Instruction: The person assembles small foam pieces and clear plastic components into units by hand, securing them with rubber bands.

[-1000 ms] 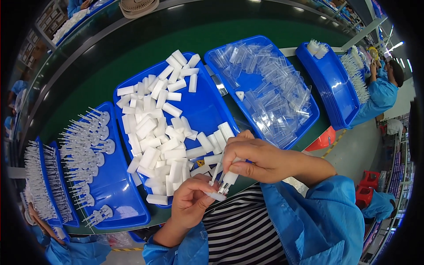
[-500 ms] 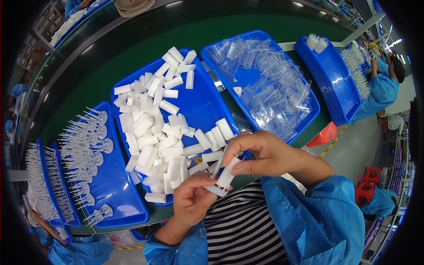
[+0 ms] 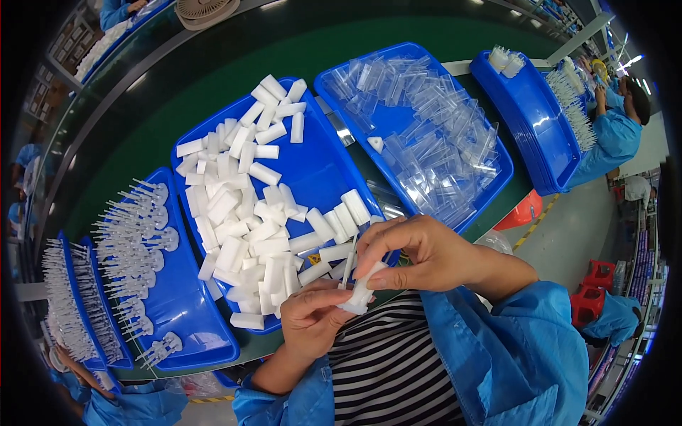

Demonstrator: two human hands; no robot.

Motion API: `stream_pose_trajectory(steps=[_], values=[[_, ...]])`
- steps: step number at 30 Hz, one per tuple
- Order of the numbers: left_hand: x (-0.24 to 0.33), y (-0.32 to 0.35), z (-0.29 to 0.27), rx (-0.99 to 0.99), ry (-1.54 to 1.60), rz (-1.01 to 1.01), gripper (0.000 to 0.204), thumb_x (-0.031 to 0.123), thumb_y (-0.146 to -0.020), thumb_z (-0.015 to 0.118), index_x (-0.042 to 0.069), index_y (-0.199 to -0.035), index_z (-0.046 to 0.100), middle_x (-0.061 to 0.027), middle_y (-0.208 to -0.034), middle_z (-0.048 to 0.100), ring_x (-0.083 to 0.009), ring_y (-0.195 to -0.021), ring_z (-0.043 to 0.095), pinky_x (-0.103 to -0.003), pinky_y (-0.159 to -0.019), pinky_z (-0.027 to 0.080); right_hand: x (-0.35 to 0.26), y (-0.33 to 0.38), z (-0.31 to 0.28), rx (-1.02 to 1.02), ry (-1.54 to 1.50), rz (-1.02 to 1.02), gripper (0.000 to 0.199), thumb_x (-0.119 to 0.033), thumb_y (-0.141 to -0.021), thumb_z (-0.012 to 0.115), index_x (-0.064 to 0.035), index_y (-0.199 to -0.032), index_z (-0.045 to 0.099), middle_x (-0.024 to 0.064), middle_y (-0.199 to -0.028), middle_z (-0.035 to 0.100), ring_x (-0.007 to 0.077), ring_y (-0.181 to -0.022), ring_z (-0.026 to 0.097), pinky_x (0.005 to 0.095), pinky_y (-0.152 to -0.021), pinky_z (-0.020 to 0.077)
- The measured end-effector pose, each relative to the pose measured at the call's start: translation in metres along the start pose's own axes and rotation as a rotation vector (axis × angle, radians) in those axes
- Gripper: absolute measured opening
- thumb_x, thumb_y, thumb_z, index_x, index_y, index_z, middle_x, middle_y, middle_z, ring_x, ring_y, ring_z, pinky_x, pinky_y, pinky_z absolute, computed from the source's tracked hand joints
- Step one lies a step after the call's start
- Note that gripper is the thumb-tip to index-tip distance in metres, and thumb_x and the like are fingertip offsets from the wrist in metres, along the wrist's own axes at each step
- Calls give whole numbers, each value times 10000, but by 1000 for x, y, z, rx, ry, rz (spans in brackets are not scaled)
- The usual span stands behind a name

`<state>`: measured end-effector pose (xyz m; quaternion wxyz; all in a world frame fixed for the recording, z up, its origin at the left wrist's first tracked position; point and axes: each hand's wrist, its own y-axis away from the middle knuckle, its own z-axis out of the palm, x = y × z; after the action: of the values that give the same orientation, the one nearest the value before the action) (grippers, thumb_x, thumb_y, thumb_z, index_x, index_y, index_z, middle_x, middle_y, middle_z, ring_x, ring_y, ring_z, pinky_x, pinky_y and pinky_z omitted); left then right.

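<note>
a dark green tabletop (image 3: 213,78) curves across the view and carries a row of blue trays, the middle tray (image 3: 323,170) just ahead of the person and heaped with short white plastic blocks (image 3: 245,213). to its right a second tray (image 3: 497,160) holds a loose pile of clear plastic sleeves (image 3: 433,142), and to its left a third tray (image 3: 192,319) holds rows of thin white pronged parts (image 3: 135,248); a co-worker in a blue coat (image 3: 614,135) sits far off at the right. the work itself sits below the near rim of the middle tray, over the person's striped shirt (image 3: 398,362): one white block (image 3: 359,295) is pinched between both hands, its long axis running steeply up and slightly to the right, the lower end against the left hand (image 3: 316,319) and the upper end under the right hand (image 3: 415,252). a thin white stem (image 3: 349,259) stands just left of the block and seems to rise from it, though where they join is hidden by fingers. the right hand comes in from the right with its wrist level, fingers curled down and closed on the top of the block; the left hand rises from below, palm turned up, fingers closed around the block's base. both hands touch the piece, and the heap of spare blocks lies just beyond them, nearer the left hand.
</note>
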<state>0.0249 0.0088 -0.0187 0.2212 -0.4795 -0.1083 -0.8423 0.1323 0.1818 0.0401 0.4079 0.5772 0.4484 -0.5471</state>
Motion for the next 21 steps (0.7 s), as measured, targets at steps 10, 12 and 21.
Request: stream_pose_trajectory(steps=[10,12,21], values=[[10,-1,-3,-224,-392,196,370,16,-640,759,30,-992,649,-141,-894,630,-199,-772,615,-253,-636,476,-8,9,14,80,322,-34,146,-151,-760,693,-114,-902,687,49,-829,616,157,-841,549,281,-767,359],[9,-2,-5,-248,-402,199,355,22,-646,756,33,-985,654,-135,-905,633,-197,-772,622,-244,-625,481,-8,8,8,60,247,-38,204,-153,-771,682,-127,-972,668,38,-829,613,150,-827,556,279,-764,357],[3,-1,-6,-144,71,91,292,-53,-803,572,-9,-1092,563,-194,-1115,510,-320,-984,572,-405,-808,509,-15,-7,-78,284,1398,5,255,-189,-710,671,-86,-936,618,94,-900,615,264,-840,575,363,-738,411]])
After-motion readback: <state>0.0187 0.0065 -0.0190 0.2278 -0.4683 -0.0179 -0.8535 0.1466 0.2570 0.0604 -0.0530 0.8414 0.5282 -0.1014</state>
